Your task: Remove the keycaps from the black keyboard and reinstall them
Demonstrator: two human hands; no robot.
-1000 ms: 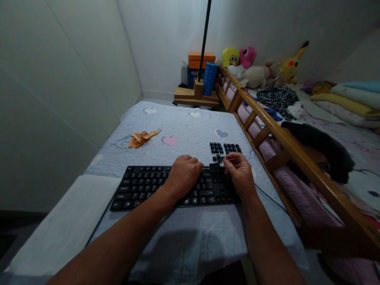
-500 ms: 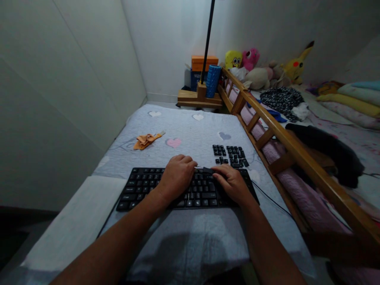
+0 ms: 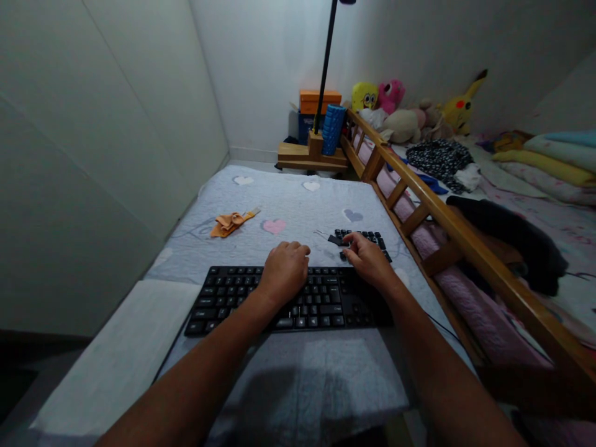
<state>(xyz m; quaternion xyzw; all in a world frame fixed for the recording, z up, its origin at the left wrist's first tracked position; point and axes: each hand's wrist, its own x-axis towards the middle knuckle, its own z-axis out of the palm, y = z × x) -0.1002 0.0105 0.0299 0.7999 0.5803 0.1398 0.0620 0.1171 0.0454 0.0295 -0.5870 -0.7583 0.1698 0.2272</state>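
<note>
A black computer keyboard (image 3: 228, 297) lies across the bedspread in front of me. My left hand (image 3: 285, 268) is over its middle, fingers curled together, and whatever they may hold is hidden. My right hand (image 3: 369, 256) reaches past the keyboard's far right edge with thumb and index finger apart. At those fingertips is a small keycap puller (image 3: 334, 239), a black handle with thin wires pointing left. It seems to be low over or on the bedspread. Loose black keycaps (image 3: 371, 235) lie in groups just beyond, partly covered by the right hand.
An orange cloth with a brush-like tool (image 3: 231, 222) lies at the far left. White sheeting (image 3: 121, 335) covers the near left side. A wooden bed rail (image 3: 419, 186) runs along the right. A lamp stand (image 3: 315, 146) rises behind. The keyboard cable (image 3: 444, 328) trails right.
My right hand has moved away from the keyboard, taking the keycap puller toward the loose keycaps, and its fingers have parted. My left hand stays over the keyboard, more curled.
</note>
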